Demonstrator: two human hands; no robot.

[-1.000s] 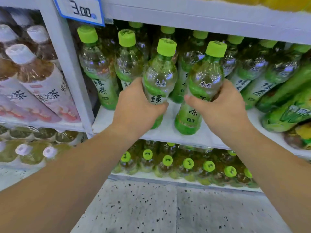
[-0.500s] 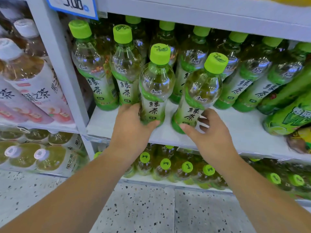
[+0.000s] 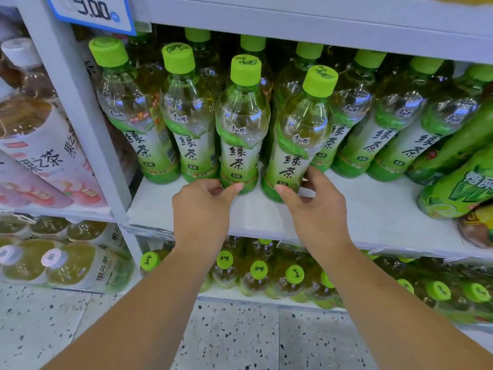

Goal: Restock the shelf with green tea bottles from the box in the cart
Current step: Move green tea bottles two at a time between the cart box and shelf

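Note:
Two green tea bottles stand at the front of the white shelf (image 3: 373,209), ahead of a row of the same bottles. My left hand (image 3: 202,209) pinches the base of the left front bottle (image 3: 241,145) between thumb and curled fingers. The right front bottle (image 3: 296,153) leans slightly left. My right hand (image 3: 316,209) holds its base, thumb in front and fingers on its right side. Neither the box nor the cart is in view.
A grey upright (image 3: 77,108) divides this bay from pink-labelled tea bottles (image 3: 40,145) on the left. Darker green bottles (image 3: 458,177) lie at the right end. A blue price tag (image 3: 90,9) hangs above. More green-capped bottles (image 3: 258,271) fill the shelf below, over speckled floor (image 3: 234,340).
Both hands have slid down from the bottles' middles to their bases. The two bottles went from being held at the shelf front to standing on the shelf.

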